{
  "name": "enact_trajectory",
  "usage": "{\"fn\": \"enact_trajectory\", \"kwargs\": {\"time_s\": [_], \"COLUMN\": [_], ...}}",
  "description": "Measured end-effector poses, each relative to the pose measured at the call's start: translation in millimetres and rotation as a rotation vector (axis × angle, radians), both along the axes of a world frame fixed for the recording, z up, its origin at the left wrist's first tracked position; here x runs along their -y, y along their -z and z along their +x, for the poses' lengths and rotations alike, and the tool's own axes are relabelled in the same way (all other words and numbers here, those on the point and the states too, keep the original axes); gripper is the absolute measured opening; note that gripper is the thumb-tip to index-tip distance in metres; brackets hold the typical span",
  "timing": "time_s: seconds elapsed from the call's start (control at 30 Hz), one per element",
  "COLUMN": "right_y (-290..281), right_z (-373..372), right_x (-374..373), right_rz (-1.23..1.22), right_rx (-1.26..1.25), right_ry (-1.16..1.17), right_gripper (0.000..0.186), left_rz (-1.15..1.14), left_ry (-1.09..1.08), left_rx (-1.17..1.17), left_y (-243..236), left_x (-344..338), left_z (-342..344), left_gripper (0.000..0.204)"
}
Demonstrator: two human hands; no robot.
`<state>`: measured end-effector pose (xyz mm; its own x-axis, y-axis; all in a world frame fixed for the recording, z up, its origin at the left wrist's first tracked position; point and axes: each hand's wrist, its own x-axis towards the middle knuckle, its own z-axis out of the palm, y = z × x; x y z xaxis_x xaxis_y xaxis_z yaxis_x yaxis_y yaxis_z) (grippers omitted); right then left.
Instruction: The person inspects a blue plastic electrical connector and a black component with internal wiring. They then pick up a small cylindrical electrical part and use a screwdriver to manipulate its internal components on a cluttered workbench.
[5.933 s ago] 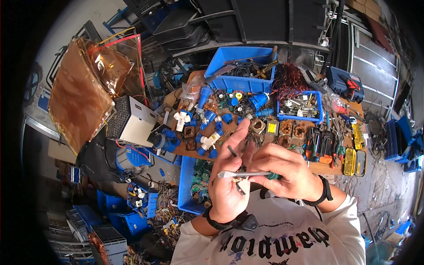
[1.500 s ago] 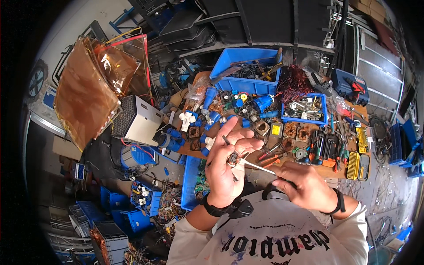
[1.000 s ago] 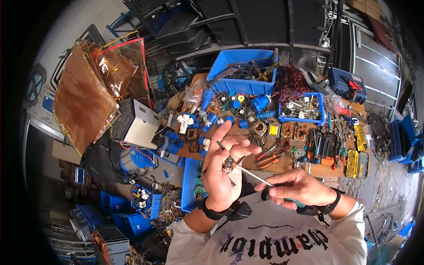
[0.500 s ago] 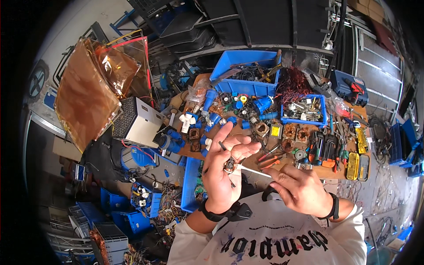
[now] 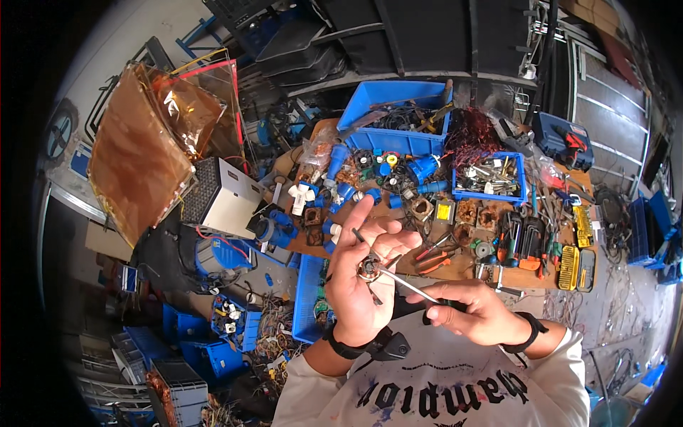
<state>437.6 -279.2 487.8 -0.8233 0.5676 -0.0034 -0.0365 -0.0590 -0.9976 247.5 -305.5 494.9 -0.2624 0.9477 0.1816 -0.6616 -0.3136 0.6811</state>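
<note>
My left hand [image 5: 348, 297], palm up with the index finger stretched out, holds a small motor rotor [image 5: 369, 268] with copper-coloured windings. Its dark shaft pokes out toward the fingers on one side and down across the palm on the other. My right hand [image 5: 482, 312] is closed around the dark handle of a screwdriver [image 5: 413, 287]. The slim metal blade reaches left and up to the rotor, where its tip appears to touch the rotor's side. Fingers hide most of the handle.
Beyond my hands, the wooden bench carries blue plastic fittings [image 5: 339, 160], a large blue crate [image 5: 395, 141], a smaller blue bin [image 5: 491, 196] of metal parts and orange-handled pliers [image 5: 434, 265]. Hex keys [image 5: 532, 242] lie right. A perforated blue crate [image 5: 307, 299] stands near my left wrist.
My right hand has dropped slightly, and the screwdriver now slopes more steeply up to the rotor. More of its handle shows. My left hand has barely moved.
</note>
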Motion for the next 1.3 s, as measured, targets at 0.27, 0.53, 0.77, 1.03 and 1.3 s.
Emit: {"fn": "enact_trajectory", "kwargs": {"time_s": [0.27,0.53,0.77,1.03,1.3], "right_y": [21.1,29.9,19.3,7.3,5.7], "right_z": [-2.2,-1.2,24.5,11.4,-36.5], "right_x": [-2.1,-3.9,-32.7,-23.8,-27.3], "right_rz": [-0.377,-0.383,-0.629,-0.275,0.354], "right_rx": [-0.229,-0.226,-0.596,-0.155,-0.140], "right_ry": [-0.094,-0.075,0.184,0.143,0.430], "right_gripper": [0.028,0.027,0.023,0.017,0.020], "left_rz": [-0.058,-0.063,-0.076,-0.034,-0.064], "left_ry": [0.036,0.030,-0.037,-0.005,-0.051], "left_rx": [0.047,0.017,0.120,0.065,-0.077], "left_y": [-4.9,0.0,14.2,3.6,8.8], "left_x": [-4.1,-9.4,-3.3,-11.7,-17.1], "left_z": [3.1,-0.3,-14.2,-4.5,14.0], "left_gripper": [0.052,0.051,0.053,0.054,0.055]}}
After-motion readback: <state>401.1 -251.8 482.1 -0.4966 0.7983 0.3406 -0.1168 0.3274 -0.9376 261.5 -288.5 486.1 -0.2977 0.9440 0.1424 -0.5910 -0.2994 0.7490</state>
